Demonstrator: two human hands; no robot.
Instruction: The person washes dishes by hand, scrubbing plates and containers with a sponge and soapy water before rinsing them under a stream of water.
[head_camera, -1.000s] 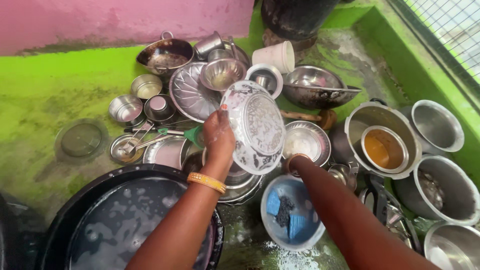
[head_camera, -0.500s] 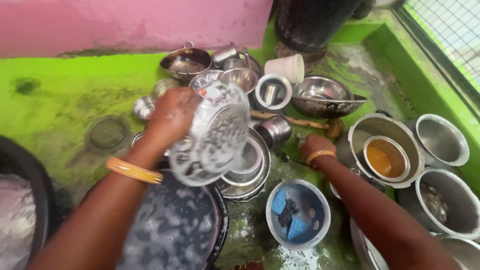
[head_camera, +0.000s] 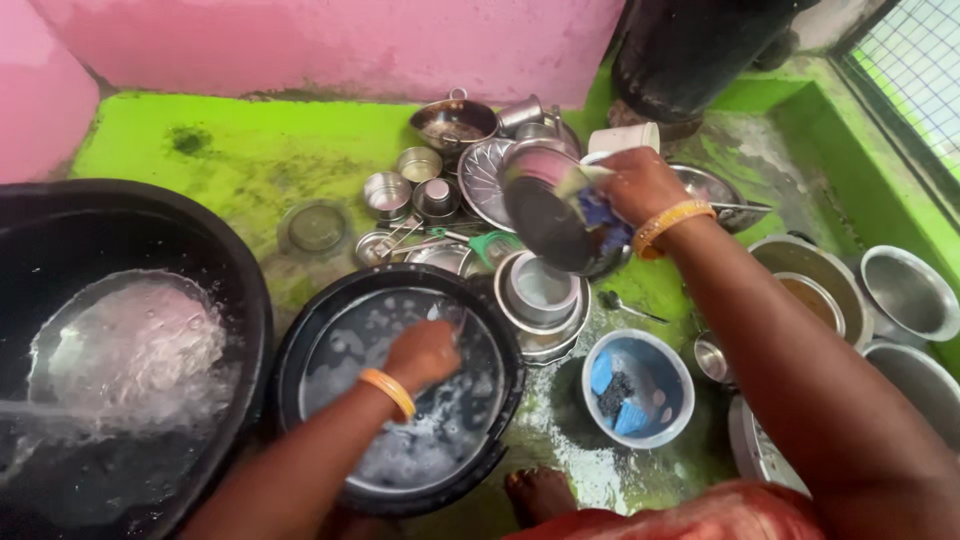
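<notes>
My left hand (head_camera: 425, 355) is closed low in a black basin (head_camera: 500, 330) of soapy water, gripping a clear glass plate (head_camera: 450, 318). Only the plate's rim shows above the suds. My right hand (head_camera: 640, 185) is raised over the dish pile and holds a tilted steel pot (head_camera: 545, 210) by its rim. A blue scrub pad (head_camera: 597, 215) is pressed against the pot under the fingers. Both wrists wear orange bangles.
A large black tub (head_camera: 240, 290) at the left has water splashing into it. A blue bowl (head_camera: 675, 385) of scrub pads, stacked steel plates (head_camera: 540, 295), several steel pots (head_camera: 900, 290) at right, small bowls (head_camera: 415, 195) and a dark drum (head_camera: 700, 50) surround me. A bare foot (head_camera: 540, 492) is below.
My left hand has carried the glass plate down and left into the soapy basin. My right hand has risen from the floor with a steel pot and blue pad. The view has shifted left.
</notes>
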